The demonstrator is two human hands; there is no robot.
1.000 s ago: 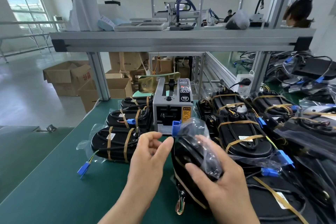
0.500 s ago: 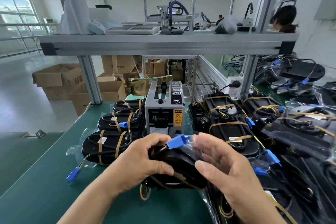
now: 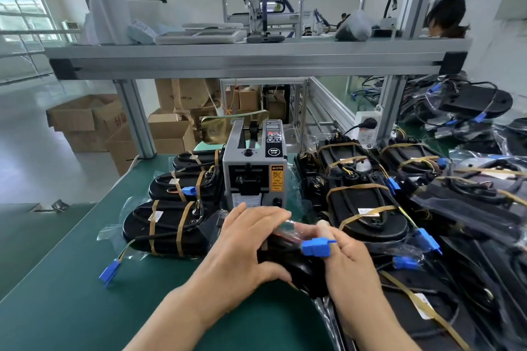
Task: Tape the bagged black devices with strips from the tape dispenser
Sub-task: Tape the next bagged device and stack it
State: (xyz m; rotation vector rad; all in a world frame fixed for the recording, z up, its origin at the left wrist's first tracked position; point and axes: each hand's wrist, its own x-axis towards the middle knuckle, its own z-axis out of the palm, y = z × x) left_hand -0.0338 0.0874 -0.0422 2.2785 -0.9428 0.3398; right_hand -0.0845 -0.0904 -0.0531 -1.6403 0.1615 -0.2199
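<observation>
Holds one bagged black device (image 3: 302,271) with both grips, low over the green surface (image 3: 71,293) and just in front of the tape dispenser (image 3: 253,177). Lays the left grip (image 3: 251,245) over the top, with fingers spread on the clear bag (image 3: 291,229) and the thumb hooked round the near edge. Wraps the right grip (image 3: 350,259) round the right side, fingers curled, with the blue plug (image 3: 316,246) resting on top of them. Carries no strip of tape in either grip. Seems to be pressing the loose bag flat, ready for tape. Cannot tell about tape on this one, with so much of it hidden under the grips. Cannot tell about a strip waiting at the mouth of the dispenser either.

Just left of the dispenser, three taped devices (image 3: 168,225) in a row, each in its bag with brown tape bands (image 3: 182,225) round it. Done, most likely.

To the right, a big heap of bagged devices (image 3: 368,216), many with the same brown bands, touching and lying over each other. Also done, by the look of them.

Farther back on the right, more black devices with loose wires (image 3: 473,100). No bands to see there, so maybe waiting for a turn.

So a good part of the job looks finished. Left to do for the one in the grips, as a guess: pull a strip from the dispenser, stick it round the bag, then put the device with the taped ones.
</observation>
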